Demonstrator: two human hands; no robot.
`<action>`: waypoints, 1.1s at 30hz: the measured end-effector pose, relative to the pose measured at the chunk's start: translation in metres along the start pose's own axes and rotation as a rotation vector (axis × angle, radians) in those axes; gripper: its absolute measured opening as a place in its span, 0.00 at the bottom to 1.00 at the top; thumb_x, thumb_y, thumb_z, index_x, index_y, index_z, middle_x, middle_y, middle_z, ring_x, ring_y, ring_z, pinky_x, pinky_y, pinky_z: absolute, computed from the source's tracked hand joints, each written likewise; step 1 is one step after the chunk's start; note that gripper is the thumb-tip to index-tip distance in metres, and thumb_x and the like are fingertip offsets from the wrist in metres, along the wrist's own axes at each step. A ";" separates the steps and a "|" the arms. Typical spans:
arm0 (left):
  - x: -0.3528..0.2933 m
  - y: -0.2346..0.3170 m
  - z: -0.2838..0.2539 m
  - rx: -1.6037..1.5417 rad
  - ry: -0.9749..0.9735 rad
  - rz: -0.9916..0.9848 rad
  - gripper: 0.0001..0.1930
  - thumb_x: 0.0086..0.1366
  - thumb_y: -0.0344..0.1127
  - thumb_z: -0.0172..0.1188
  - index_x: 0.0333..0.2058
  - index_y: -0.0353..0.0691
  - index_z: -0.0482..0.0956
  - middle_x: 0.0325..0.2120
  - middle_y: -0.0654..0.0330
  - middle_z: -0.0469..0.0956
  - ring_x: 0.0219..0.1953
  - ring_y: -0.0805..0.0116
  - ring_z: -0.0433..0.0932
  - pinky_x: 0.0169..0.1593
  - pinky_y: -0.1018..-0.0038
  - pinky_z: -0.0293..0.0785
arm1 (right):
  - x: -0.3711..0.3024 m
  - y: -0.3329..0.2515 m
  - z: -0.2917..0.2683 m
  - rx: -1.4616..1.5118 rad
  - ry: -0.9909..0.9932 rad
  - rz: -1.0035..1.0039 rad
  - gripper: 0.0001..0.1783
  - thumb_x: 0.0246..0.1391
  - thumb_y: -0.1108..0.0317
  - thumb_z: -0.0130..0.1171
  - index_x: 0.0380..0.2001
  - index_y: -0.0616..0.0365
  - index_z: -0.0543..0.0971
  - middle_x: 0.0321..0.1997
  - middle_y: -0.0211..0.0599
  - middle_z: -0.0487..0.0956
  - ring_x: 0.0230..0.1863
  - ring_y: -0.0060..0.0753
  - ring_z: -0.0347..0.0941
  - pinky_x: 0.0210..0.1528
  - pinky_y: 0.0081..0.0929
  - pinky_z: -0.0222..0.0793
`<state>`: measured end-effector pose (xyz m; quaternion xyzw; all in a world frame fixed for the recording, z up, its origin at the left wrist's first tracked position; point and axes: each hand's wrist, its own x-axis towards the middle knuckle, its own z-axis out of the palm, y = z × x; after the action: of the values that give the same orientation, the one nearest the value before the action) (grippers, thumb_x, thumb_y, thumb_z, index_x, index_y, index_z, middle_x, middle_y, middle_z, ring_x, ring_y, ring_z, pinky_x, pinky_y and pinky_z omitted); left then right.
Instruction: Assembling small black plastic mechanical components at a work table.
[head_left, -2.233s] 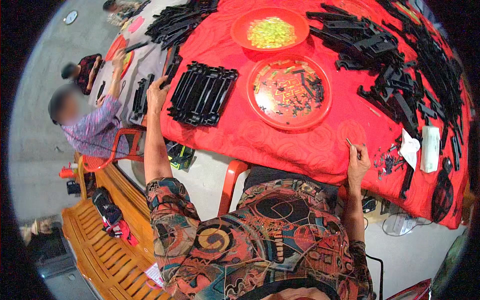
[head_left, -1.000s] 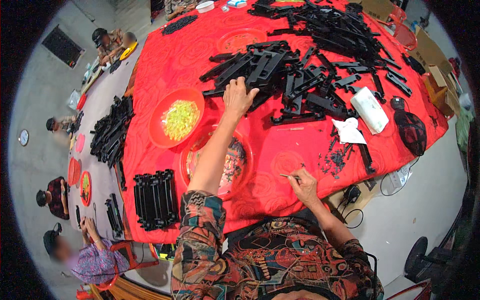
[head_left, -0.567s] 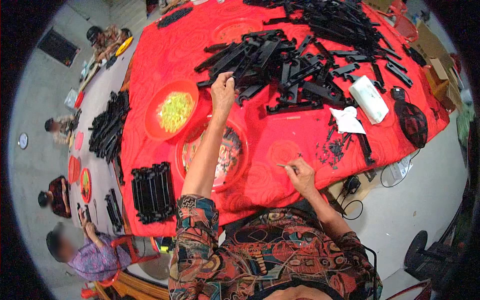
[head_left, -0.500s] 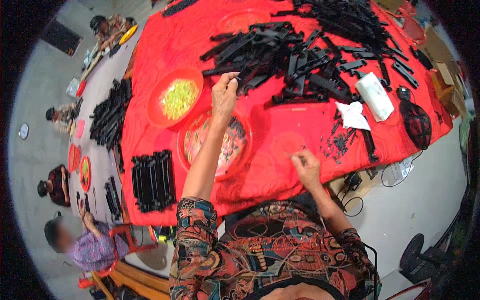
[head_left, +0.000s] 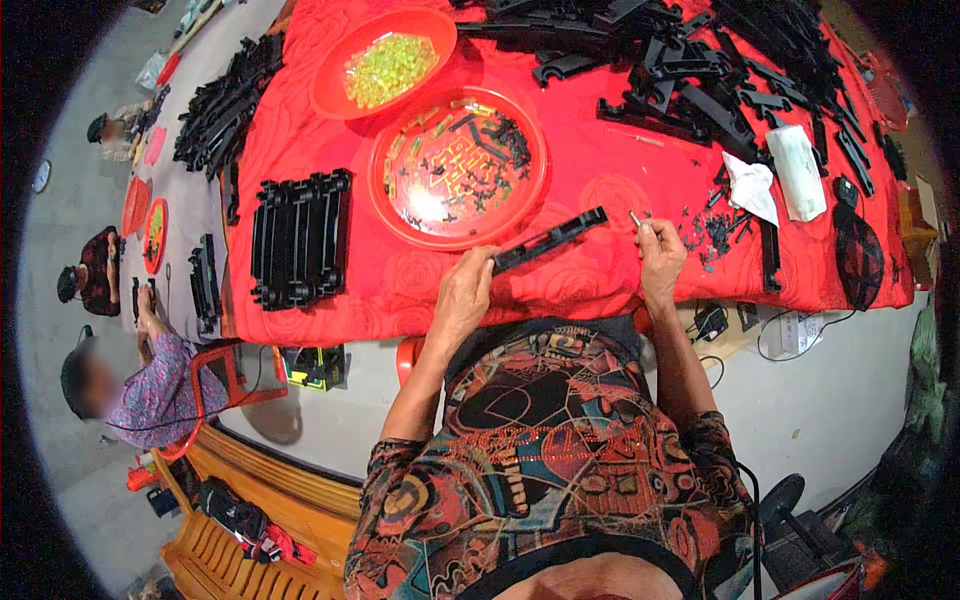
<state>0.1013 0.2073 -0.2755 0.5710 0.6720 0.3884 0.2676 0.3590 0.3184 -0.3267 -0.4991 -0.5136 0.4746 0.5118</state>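
My left hand [head_left: 466, 292] is closed on one end of a long black plastic bar [head_left: 552, 240], which slants up to the right over the cloth's near edge. Pinched in the fingers of my right hand [head_left: 660, 258] is a slim light-coloured rod [head_left: 636, 219]; its other end is hidden in the hand. The rod is apart from the bar's far end. Beyond the bar stands a round red tray [head_left: 400, 225] with small black and yellowish pieces in it. To the right of my right hand, small black bits [head_left: 712, 240] lie scattered on the cloth.
Black bars stand in a neat row [head_left: 300, 240] at left, with a large heap [head_left: 690, 90] at the back. A red bowl [head_left: 330, 75] holds yellow pieces. White tissue [head_left: 750, 190], a white pack [head_left: 796, 172] and a black mesh object [head_left: 858, 245] lie right. Other people sit left.
My left hand has come back from the heap with a black bar and now holds it in front of me. The view has shifted; my right hand still pinches the rod.
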 end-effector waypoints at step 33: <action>0.091 -0.001 -0.025 0.528 0.236 0.150 0.07 0.55 0.35 0.58 0.24 0.38 0.74 0.21 0.51 0.75 0.25 0.52 0.75 0.29 0.61 0.71 | 0.006 -0.031 0.037 -0.526 -0.405 0.063 0.15 0.48 0.66 0.60 0.41 0.56 0.74 0.21 0.31 0.74 0.25 0.24 0.72 0.28 0.23 0.66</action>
<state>0.0623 0.2911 -0.2545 0.6200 0.7320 0.2824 0.0003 0.3213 0.3234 -0.2966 -0.5253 -0.6942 0.4308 0.2380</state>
